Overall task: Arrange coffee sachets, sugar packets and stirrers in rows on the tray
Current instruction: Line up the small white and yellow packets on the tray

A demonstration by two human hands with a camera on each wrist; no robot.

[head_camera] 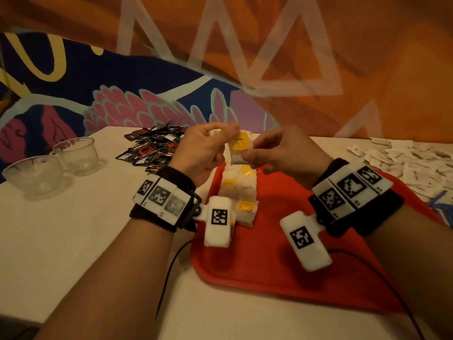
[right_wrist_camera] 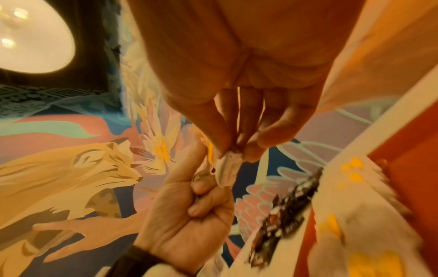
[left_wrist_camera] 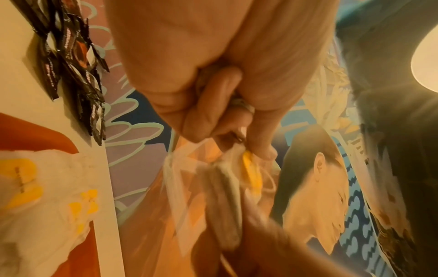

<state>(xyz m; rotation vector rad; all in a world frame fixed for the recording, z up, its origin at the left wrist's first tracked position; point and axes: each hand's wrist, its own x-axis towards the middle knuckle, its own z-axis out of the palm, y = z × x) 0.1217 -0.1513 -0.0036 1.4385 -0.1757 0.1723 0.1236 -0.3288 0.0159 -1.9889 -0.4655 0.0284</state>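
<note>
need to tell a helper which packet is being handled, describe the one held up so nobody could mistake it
Start at the red tray and follow the row of white-and-yellow packets along its left side to the far end. Just above it, both hands pinch the held packet. It alone is off the tray, lifted in the air.

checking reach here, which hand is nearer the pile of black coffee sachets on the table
Left. The left hand is held up just right of the pile of black coffee sachets, pinching white-and-yellow packets. The right hand pinches the same packets from the far side, over the red tray.
</note>
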